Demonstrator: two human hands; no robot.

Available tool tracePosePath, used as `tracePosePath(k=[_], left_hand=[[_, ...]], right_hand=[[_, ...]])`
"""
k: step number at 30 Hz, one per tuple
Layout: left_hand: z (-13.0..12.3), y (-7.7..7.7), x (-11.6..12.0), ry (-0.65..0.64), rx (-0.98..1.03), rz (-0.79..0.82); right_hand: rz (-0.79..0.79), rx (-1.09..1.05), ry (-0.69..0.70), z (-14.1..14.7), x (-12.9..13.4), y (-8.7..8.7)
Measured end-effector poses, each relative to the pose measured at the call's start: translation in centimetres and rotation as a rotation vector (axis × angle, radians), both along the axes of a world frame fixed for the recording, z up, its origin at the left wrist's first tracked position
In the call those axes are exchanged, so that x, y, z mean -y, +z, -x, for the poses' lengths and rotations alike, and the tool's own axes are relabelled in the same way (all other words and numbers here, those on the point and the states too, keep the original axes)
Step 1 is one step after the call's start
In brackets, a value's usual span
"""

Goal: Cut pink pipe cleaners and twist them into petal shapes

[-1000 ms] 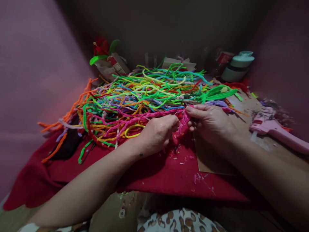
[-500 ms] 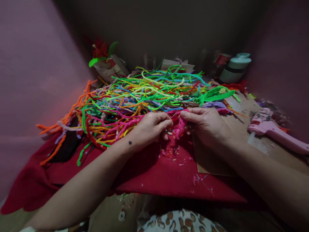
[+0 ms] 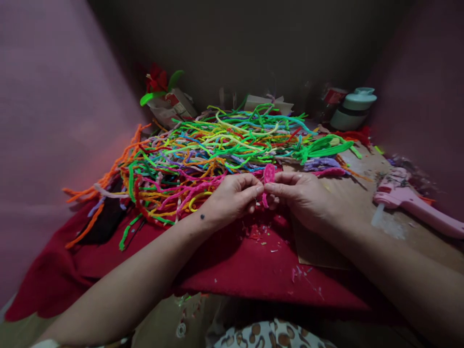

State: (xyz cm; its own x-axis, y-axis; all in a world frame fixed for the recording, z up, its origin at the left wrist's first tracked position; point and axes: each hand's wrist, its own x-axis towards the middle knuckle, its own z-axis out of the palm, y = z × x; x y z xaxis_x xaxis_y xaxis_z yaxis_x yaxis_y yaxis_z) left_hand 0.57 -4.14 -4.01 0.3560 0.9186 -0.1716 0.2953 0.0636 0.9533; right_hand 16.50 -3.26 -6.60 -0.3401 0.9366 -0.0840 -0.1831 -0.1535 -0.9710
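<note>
A small pink fuzzy piece (image 3: 268, 174) stands upright between my hands, a rounded flat part on top and a short strip below. My left hand (image 3: 237, 195) pinches at its left side, thumb and forefinger together. From the right, my right hand (image 3: 302, 195) grips the piece between thumb and fingers. Just behind both hands lies a large heap of pipe cleaners (image 3: 217, 145) in green, yellow, orange, pink, blue and other colours. Small pink and white scraps are scattered on the red cloth (image 3: 239, 261) below my hands.
A pink glue gun (image 3: 409, 195) lies on brown cardboard (image 3: 322, 246) at the right. Behind it stands a pale green-lidded container (image 3: 353, 108). At the back left are a red flower (image 3: 156, 79) and a box. A black item (image 3: 105, 220) lies at the left.
The pink piece has turned more upright, its flat rounded top now showing above my fingers. My left fingertips have come closer to my right ones. The whole view has shifted slightly.
</note>
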Motion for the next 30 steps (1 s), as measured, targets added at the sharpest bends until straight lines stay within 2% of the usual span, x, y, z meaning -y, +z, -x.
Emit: tracePosePath(k=[3,7,12,17,22,24,27,30], left_hand=[[-0.1,-0.3,-0.3,0.056,0.027,-0.042],[0.1,-0.5,-0.8,0.112,0.163,-0.111],[0.6,-0.9,-1.0,0.045,0.29,0.013],[1.1,-1.0,-1.1,0.006,0.408,0.185],[1.2,-0.7,-1.1,-0.043,0.377,0.225],[1.0,-0.8,-1.1,-0.004,0.391,0.197],[0.4,-1.0,-0.8,0.126,0.433,0.104],[0.2,-1.0,-0.6,0.189,0.401,0.041]], right_hand=[[-0.068,0.124,-0.018,0.1,0.3,0.6],[-0.147,0.269,0.044,0.3,0.5,1.4],[-0.155,0.361,0.117,0.4,0.7,1.4],[-0.116,0.325,0.23,0.1,0.7,1.3],[-0.049,0.281,0.34,-0.2,0.4,1.2],[-0.036,0.224,0.356,-0.3,0.3,0.9],[0.005,0.13,0.331,-0.4,0.2,0.3],[0.012,0.138,0.299,-0.2,0.2,0.2]])
